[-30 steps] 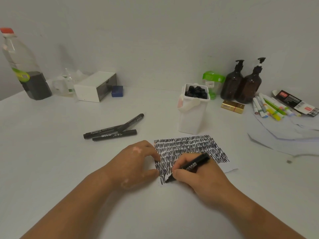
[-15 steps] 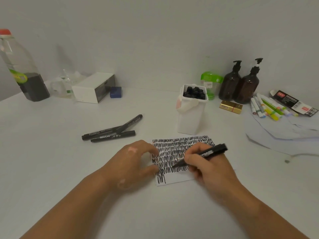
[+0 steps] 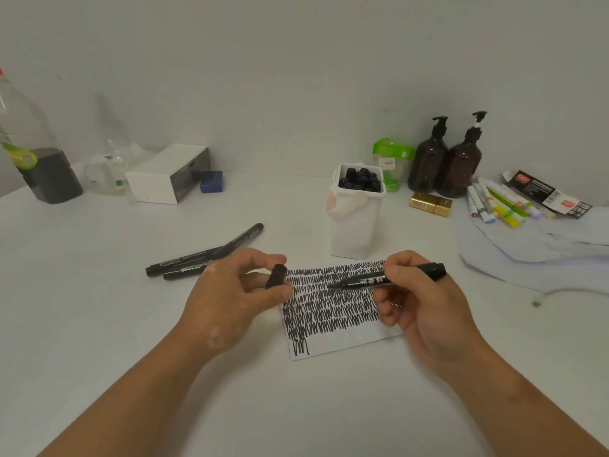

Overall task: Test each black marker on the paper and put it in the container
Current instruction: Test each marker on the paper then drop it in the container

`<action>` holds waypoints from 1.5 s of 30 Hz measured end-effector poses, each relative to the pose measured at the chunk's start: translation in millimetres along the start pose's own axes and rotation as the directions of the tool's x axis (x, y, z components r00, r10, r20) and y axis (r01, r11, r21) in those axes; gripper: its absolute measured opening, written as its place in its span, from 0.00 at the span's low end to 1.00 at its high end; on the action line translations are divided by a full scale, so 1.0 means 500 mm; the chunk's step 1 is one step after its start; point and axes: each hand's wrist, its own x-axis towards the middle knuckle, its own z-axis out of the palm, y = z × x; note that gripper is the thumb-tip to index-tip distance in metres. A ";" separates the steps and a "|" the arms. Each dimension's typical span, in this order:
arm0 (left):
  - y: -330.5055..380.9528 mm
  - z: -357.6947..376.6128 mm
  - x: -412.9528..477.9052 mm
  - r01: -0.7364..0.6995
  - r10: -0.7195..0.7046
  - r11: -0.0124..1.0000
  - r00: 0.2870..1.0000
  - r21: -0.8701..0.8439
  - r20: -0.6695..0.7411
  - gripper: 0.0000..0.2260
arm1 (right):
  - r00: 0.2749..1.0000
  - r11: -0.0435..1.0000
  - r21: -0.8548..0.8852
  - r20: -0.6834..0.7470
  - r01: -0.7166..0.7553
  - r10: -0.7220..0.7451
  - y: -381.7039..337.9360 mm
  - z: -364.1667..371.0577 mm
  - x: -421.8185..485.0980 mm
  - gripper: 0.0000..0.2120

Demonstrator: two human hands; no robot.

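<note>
Low centre of frame: left hand (image 3: 230, 301) pinches a short matte black cap (image 3: 276, 276) at its fingertips. The right hand (image 3: 425, 308) grips the slim black marker (image 3: 395, 278) by the barrel, nib pointing left above the scribble-covered paper (image 3: 346, 341). Recapping looks due: line the cap mouth up with the nib, then push straight until seated. Beyond, upper centre: smooth white container (image 3: 354, 232) packed with glossy black marker ends; loose markers (image 3: 197, 258) lie centre-left.
</note>
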 end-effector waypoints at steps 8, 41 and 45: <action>0.005 0.009 -0.009 -0.189 0.150 0.962 0.969 0.198 0.197 0.12 | 0.993 0.988 -0.100 0.006 0.116 -0.116 0.003 -0.002 -0.005 0.02; 0.044 0.072 -0.038 -0.132 0.164 0.972 0.973 -0.193 0.163 0.15 | 0.986 0.977 -0.139 0.046 0.164 -0.159 0.035 0.060 -0.021 0.09; 0.045 0.069 -0.037 -0.141 0.172 0.973 0.970 -0.184 0.169 0.14 | 0.985 0.975 -0.142 0.049 0.171 -0.165 0.035 0.063 -0.022 0.10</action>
